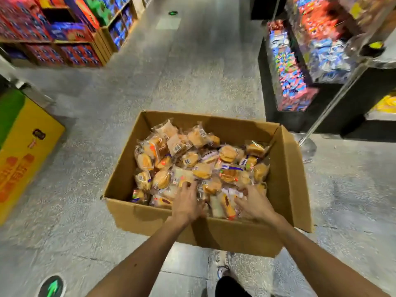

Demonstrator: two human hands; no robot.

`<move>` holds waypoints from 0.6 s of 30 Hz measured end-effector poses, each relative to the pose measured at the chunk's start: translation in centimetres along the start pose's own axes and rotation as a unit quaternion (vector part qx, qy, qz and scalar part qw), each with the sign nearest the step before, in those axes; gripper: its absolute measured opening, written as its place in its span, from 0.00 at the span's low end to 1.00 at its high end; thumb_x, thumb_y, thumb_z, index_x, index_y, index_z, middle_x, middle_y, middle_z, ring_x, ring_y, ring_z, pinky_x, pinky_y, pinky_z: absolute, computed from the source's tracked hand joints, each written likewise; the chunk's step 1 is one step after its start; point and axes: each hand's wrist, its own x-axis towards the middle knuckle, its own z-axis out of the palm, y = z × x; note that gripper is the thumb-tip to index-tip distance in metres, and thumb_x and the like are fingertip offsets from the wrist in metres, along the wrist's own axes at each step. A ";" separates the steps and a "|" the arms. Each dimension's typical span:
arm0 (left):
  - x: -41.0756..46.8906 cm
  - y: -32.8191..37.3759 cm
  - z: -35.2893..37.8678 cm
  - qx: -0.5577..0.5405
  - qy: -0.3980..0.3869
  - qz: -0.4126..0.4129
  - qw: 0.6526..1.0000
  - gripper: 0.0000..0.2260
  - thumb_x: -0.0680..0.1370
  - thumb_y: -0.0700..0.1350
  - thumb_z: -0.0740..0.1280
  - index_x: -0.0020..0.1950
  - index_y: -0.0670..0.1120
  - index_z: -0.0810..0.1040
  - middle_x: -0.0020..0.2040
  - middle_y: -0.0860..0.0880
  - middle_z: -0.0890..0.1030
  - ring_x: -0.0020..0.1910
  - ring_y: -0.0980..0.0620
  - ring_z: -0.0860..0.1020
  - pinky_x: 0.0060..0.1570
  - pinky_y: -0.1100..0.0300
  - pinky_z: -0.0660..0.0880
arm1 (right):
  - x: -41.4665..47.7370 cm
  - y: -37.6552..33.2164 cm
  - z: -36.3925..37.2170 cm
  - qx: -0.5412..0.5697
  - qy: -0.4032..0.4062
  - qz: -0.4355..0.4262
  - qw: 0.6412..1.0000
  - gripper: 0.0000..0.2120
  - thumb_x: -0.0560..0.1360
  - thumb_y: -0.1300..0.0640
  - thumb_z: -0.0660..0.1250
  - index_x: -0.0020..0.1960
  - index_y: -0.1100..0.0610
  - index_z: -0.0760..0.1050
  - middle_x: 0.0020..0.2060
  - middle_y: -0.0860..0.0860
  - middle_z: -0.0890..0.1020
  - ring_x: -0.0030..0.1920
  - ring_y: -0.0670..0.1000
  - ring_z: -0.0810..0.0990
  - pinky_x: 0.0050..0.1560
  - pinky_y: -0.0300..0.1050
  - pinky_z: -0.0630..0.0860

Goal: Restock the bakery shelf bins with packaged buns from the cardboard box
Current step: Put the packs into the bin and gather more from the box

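Observation:
An open cardboard box (287,181) stands on the shop floor in front of me, heaped with several clear-wrapped buns (201,159). Both arms reach into its near side. My left hand (186,202) lies palm-down on the packets, fingers curled over one near the box's front wall. My right hand (255,203) rests on the packets at the right, thumb and fingers closing around a wrapped bun with a dark filling (227,205). Whether either packet is lifted is unclear. No bakery shelf bin is identifiable in view.
A yellow and green carton (25,146) sits on the floor at the left. Shelves of red and blue boxes (70,35) fill the upper left. A black display of bright snack packets (300,67) and a metal pole with round base (308,146) stand right. My shoe (222,266) is below the box.

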 end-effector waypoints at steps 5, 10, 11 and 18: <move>8.2 -0.2 2.5 0.096 -0.040 -0.009 0.995 0.35 0.78 0.59 0.66 0.79 0.51 0.52 0.79 0.43 0.55 0.78 0.41 0.54 0.74 0.46 0.61 | 9.5 0.9 -0.9 0.037 -0.052 0.040 0.997 0.24 0.78 0.50 0.70 0.69 0.58 0.69 0.66 0.52 0.74 0.66 0.55 0.73 0.59 0.47 0.72; 14.4 -0.4 6.1 0.182 -0.093 0.030 0.978 0.41 0.76 0.60 0.69 0.80 0.51 0.48 0.81 0.41 0.45 0.79 0.38 0.45 0.75 0.40 0.53 | 16.4 2.1 0.4 -0.005 -0.047 0.073 0.996 0.37 0.77 0.45 0.69 0.78 0.57 0.57 0.77 0.55 0.61 0.78 0.58 0.56 0.76 0.54 0.59; 15.3 -0.5 6.9 0.200 -0.098 0.046 0.974 0.43 0.76 0.60 0.70 0.80 0.52 0.47 0.81 0.40 0.43 0.79 0.37 0.43 0.75 0.38 0.52 | 17.4 2.3 0.7 -0.016 -0.045 0.076 0.996 0.39 0.76 0.45 0.70 0.78 0.57 0.56 0.78 0.56 0.60 0.78 0.58 0.55 0.76 0.56 0.58; 19.3 -1.1 10.9 0.310 -0.144 0.117 0.932 0.50 0.74 0.56 0.73 0.79 0.53 0.36 0.80 0.38 0.39 0.77 0.31 0.42 0.68 0.23 0.50 | 21.7 3.9 2.7 -0.016 -0.076 0.073 0.994 0.44 0.72 0.41 0.73 0.79 0.55 0.54 0.78 0.56 0.57 0.77 0.59 0.57 0.75 0.58 0.60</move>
